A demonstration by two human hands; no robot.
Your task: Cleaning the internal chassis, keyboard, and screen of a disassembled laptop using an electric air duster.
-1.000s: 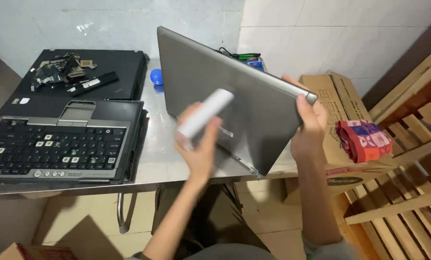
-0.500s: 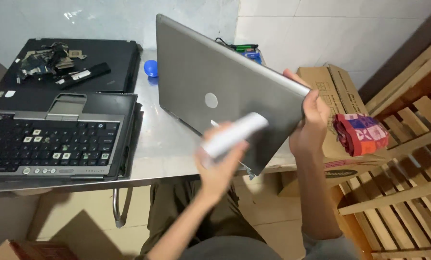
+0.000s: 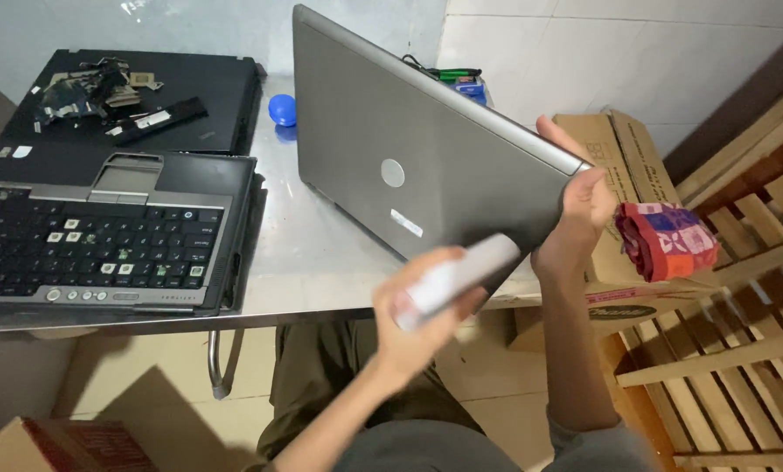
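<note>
- Head view: my right hand point(image 3: 584, 205) is clamped on the upper corner of the closed grey laptop point(image 3: 417, 166), tilted up on edge over the desk point(image 3: 321, 253).
- My left hand point(image 3: 422, 319) is wrapped around a blurred white bottle point(image 3: 457, 280), just below the lid.
- Laptop looks stiff, fairly heavy and smooth-skinned; I'd judge gripping an edge safest.

The laptop point(image 3: 426, 166) was grey; the bottle point(image 3: 457, 280) white. The keyboard unit point(image 3: 103, 236) was black. The folded cloth point(image 3: 667, 240) showed a red-and-blue pattern. The ball point(image 3: 282, 109) was blue.
</note>
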